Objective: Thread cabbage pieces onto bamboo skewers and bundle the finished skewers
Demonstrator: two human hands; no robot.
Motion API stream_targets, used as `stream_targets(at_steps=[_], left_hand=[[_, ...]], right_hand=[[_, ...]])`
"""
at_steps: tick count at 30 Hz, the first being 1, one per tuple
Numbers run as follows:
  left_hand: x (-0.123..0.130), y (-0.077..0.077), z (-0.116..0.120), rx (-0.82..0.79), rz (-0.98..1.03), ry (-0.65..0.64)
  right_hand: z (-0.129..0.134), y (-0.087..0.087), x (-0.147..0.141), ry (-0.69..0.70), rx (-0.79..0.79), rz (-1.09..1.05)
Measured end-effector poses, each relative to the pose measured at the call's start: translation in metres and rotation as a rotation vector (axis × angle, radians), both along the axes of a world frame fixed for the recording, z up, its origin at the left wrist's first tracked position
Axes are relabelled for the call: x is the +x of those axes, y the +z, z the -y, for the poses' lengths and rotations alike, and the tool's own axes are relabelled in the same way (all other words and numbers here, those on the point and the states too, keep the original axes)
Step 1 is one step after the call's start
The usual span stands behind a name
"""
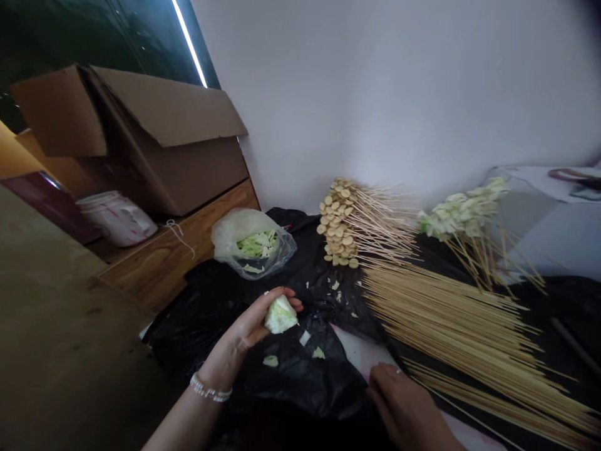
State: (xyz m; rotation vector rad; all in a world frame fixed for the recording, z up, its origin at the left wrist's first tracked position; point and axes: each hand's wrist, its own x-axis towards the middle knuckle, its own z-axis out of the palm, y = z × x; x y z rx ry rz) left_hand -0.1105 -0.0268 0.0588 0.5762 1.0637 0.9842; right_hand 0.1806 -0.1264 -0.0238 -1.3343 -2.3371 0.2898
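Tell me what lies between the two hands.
In the head view, black plastic sheeting dotted with cabbage scraps lies between the left hand, holding a cabbage piece, and the right hand.

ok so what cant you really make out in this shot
All in the head view:
- Inside of the cardboard box: hidden by its own flaps and walls.
- Lower contents of the plastic bag: clouded by the film.
- Far ends of the loose bamboo skewers: cut off by the right edge.
- Wrist of the right hand: cut off by the bottom edge.
- Palm of the left hand: hidden by the cabbage piece.
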Motion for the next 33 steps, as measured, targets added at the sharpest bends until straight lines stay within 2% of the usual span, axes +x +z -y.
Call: stream_targets(at_steps=[4,6,8,11,14,17,20,24,27,29,33], left_hand=[[-0.002,-0.004,0.001,0.011,0.027,0.008],[-0.002,-0.005,0.003,0.007,0.037,0.007],[-0.002,-0.005,0.005,0.001,0.039,0.014],[-0.001,-0.006,0.007,0.007,0.027,0.031],[0.000,-0.011,0.008,0.037,0.009,0.021],[0.002,-0.017,0.010,0.052,-0.004,0.001],[0.004,-0.022,0.012,0.073,-0.010,-0.015],[0.004,-0.030,0.012,0.119,-0.029,-0.054],[0.003,-0.039,0.010,0.088,-0.014,-0.022],[0.002,-0.043,0.010,0.054,0.019,0.030],[-0.001,-0.044,0.012,0.012,0.085,0.093]], right_hand=[[-0.013,0.001,0.001,-0.114,-0.227,-0.223],[-0.021,0.002,0.004,-0.164,-0.271,-0.246],[-0.030,0.002,0.011,-0.213,-0.211,-0.174],[-0.040,-0.002,0.029,-0.292,-0.011,0.020],[-0.043,-0.007,0.049,-0.287,0.129,0.148],[-0.038,-0.008,0.062,-0.248,0.137,0.201],[-0.031,0.006,0.066,-0.228,0.116,0.210],[-0.029,0.042,0.042,-0.189,0.119,0.125],[-0.039,0.060,0.002,-0.013,0.027,0.046],[-0.051,0.062,-0.025,0.098,-0.072,0.114],[-0.077,0.048,-0.059,0.286,-0.028,0.304]])
